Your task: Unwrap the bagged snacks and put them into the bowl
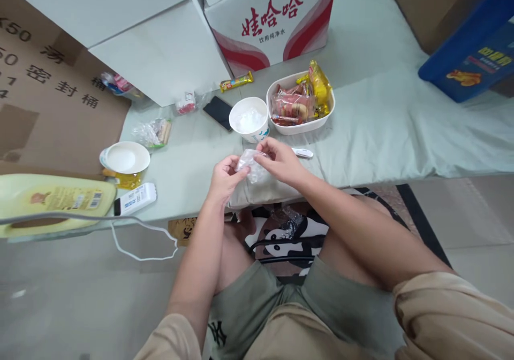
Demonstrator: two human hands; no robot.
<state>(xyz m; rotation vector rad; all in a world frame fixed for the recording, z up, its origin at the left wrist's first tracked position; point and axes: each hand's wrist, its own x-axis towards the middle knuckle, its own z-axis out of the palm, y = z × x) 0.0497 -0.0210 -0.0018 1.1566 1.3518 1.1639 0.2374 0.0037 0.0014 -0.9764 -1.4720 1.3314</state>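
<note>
A crumpled piece of clear plastic wrapping (pixel 255 174) is pinched between both hands above the front edge of the cloth-covered surface. My left hand (pixel 225 179) grips its left side with thumb and fingers. On the opposite side, my right hand (pixel 283 162) has its fingertips closed on the upper right part. Whether anything lies inside the wrapping I cannot tell. Just beyond the hands stands a white paper cup (pixel 261 134) with whitish, clear material in it. A small white object (pixel 303 153) lies flat beside my right wrist, partly hidden by it.
An oval white bowl (pixel 305 129) of wrapped snacks is right of the cup. A phone (pixel 218 113) and yellow snack packet (pixel 236 81) lie behind. Leftward are another paper cup (pixel 138 156), a yellow jug (pixel 60 197) and a dangling white cord (pixel 136 257). Boxes (pixel 277 23) line the back.
</note>
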